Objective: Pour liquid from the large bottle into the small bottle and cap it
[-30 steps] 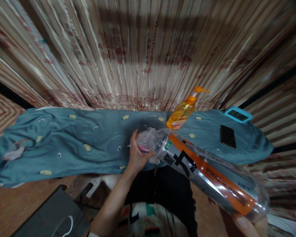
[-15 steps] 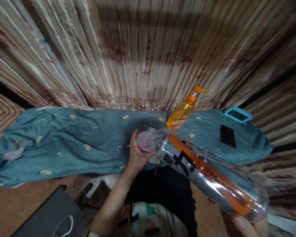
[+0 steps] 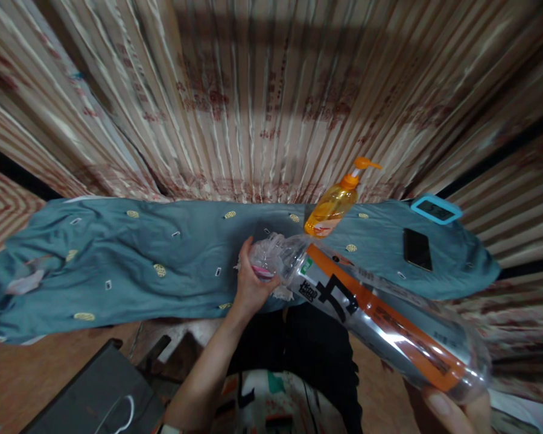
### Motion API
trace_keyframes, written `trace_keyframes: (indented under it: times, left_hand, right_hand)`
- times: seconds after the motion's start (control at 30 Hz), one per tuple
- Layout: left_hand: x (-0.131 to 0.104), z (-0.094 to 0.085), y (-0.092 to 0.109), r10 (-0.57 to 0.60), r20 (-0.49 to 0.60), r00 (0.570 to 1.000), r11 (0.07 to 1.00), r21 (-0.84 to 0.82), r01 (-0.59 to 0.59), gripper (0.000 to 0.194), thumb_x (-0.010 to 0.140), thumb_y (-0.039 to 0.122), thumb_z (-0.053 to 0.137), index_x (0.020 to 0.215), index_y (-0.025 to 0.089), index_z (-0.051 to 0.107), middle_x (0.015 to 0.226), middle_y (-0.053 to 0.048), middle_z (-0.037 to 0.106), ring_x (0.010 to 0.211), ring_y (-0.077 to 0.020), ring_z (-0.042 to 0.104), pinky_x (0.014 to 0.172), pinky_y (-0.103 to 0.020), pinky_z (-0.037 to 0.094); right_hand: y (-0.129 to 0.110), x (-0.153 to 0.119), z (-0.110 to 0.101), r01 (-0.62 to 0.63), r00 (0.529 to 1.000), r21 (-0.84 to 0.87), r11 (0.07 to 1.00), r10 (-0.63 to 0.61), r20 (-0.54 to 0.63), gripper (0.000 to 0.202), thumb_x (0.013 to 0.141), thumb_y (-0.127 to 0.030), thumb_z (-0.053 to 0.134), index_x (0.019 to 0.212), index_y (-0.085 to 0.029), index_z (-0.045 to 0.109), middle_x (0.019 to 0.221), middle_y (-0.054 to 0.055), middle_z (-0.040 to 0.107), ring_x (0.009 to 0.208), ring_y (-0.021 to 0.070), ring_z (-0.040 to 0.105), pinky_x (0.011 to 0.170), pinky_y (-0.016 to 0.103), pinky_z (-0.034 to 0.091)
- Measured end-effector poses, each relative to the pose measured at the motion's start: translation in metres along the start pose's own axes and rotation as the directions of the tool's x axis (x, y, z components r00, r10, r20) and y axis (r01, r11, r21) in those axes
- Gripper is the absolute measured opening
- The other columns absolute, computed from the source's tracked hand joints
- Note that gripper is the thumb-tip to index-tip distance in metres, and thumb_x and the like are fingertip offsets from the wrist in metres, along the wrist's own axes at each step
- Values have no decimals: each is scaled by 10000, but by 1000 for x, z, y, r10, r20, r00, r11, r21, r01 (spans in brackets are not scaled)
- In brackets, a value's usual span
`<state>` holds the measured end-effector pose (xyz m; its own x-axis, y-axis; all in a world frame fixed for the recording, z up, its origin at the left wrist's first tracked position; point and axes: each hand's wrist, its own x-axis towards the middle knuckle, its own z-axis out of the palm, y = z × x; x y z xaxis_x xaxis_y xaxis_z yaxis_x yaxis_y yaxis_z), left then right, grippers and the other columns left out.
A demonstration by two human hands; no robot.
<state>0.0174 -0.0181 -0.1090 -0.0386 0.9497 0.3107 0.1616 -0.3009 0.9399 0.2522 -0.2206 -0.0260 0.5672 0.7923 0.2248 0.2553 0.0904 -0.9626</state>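
My right hand [image 3: 455, 413] is closed round the base of a large clear plastic bottle [image 3: 384, 316] with an orange and silver label. The bottle is tilted, its neck pointing down and left. My left hand [image 3: 253, 280] is wrapped round a small clear plastic container [image 3: 268, 252] with a pink strip. The bottle's neck meets the container's top; whether it reaches inside cannot be made out. Some whitish, frilly-edged material [image 3: 283, 293] shows under the container. Just beyond the bottle stands an orange pump bottle [image 3: 329, 211], partly filled with yellow-orange liquid.
A teal patterned cloth [image 3: 190, 241] covers the narrow table. On its right lie a black phone [image 3: 417, 249] and a blue-framed digital clock [image 3: 436, 210]. Pleated curtains [image 3: 253, 108] hang behind. A dark grey surface with a white cable [image 3: 99, 392] is at lower left.
Almost nothing differs. The large bottle and my right hand have shifted very slightly left; my left hand keeps its place.
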Motion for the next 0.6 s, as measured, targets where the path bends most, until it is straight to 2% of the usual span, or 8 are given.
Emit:
trace_keyframes:
  times: [0.3,0.47,0.6]
  left_hand:
    - [0,1,-4,25,-17,1000,1000,13,-25,1111,616,190,929,1558,259,345,1506,-152,568,1377,-341,614,1208,-541,473]
    - [0,2,-4,5,-16,1000,1000,6,-5,1097,642,230,937,1562,251,340,1506,-163,571,1411,-350,586,1228,-569,448]
    - [-1,3,-6,3,-14,1000,1000,11,-3,1114,631,211,939,1565,252,333,1505,-164,572,1426,-357,573,1234,-590,438]
  right_hand:
    - [2,0,0,-23,999,15,1000,24,-21,835,810,-616,748,1502,-197,541,1487,154,570,1476,441,441,1210,626,379]
    - [5,0,-4,-8,999,-16,1000,7,-31,790,805,-601,760,1458,-199,573,1361,149,643,1422,435,505,1131,593,469]
    - [5,-1,-3,0,999,-16,1000,0,-32,804,797,-618,765,1457,-202,571,1391,163,628,1438,437,485,1117,586,484]
